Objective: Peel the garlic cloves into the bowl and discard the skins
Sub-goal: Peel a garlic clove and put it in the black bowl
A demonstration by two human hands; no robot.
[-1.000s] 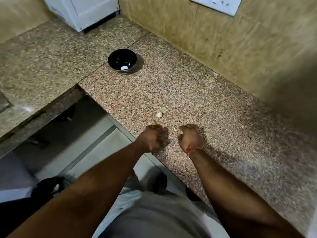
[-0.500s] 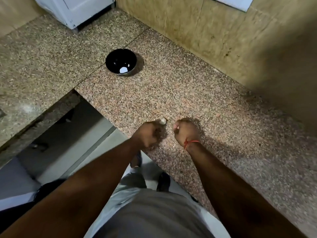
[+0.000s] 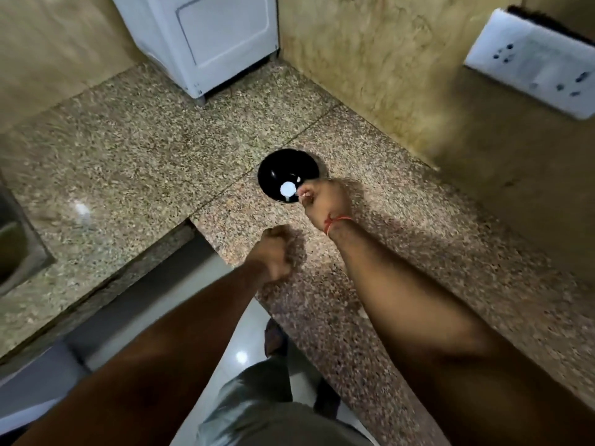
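Note:
The black bowl (image 3: 277,169) stands on the speckled granite counter (image 3: 402,252) with one white peeled clove (image 3: 287,189) lying in it. My right hand (image 3: 325,201), a red thread at its wrist, is at the bowl's right rim and pinches a small pale garlic piece (image 3: 302,193) just over the rim. My left hand (image 3: 277,252) hovers nearer to me over the counter's front edge. Its fingers are curled tight into a fist, and whatever they hold is hidden.
A white appliance (image 3: 199,43) stands in the far corner against the yellowish wall. A white socket plate (image 3: 531,62) is on the right wall. A sink (image 3: 13,249) edge shows at the far left. The counter's inner corner drops to the floor (image 3: 238,355) by my feet.
My left hand picked the loose clove off the counter and closed round it. My right hand reached forward to the bowl's rim, and my view swung toward the bowl.

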